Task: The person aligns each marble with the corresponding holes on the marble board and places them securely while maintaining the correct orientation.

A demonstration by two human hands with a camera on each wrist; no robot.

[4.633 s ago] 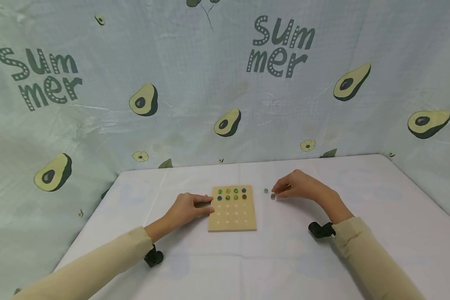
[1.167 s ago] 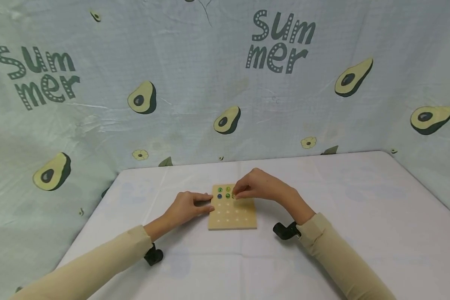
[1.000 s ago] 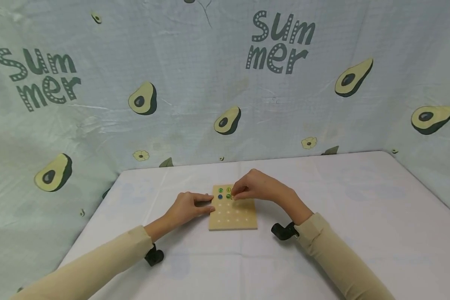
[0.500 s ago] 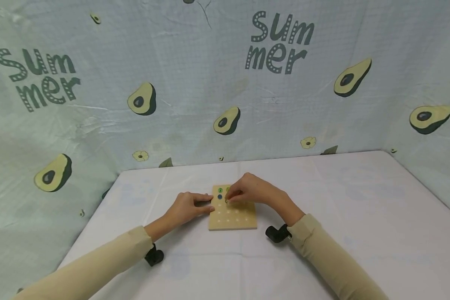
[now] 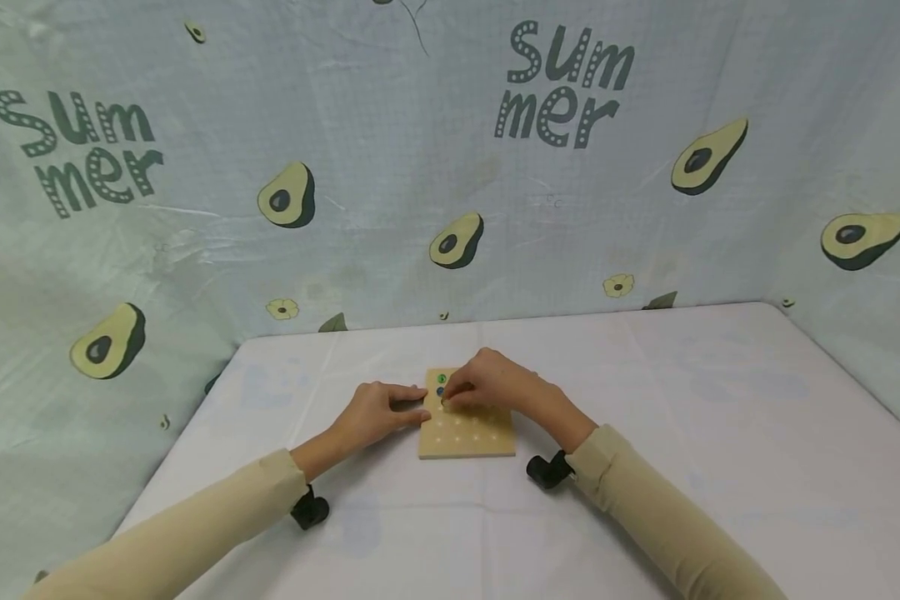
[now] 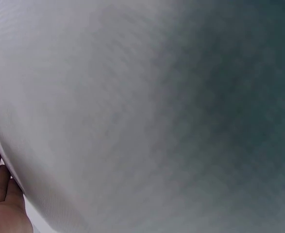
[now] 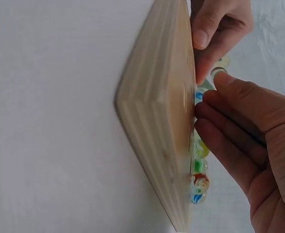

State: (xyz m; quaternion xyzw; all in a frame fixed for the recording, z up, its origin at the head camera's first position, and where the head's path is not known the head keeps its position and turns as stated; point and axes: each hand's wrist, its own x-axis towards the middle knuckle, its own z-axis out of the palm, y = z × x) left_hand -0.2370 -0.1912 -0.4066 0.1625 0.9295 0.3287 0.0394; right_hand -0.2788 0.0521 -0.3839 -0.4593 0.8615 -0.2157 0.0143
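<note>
A square wooden board [image 5: 467,448] with rows of shallow hollows lies on the table. My left hand [image 5: 369,417] touches its left edge, thumb and forefinger spread along the side. Over the board, my right hand [image 5: 491,385] pinches a small glass marble [image 7: 219,72] between thumb and finger, close over the third row at the left. A green marble [image 5: 442,379] and a blue marble [image 5: 440,391] show in the left column. The right hand covers the other marbles in the head view. In the right wrist view, several glass marbles, one with red swirls [image 7: 200,182], sit along the board.
A white cloth covers the table [image 5: 390,533], and a pale curtain [image 5: 375,167] printed with avocados hangs behind it. Black wrist cameras sit on both wrists, the right one [image 5: 547,472] low over the cloth. Fabric fills most of the left wrist view.
My right hand has gone from loose marbles right of the board to over its second row, then leftward and slightly nearer to the left column. The left hand has stayed at the edge.
</note>
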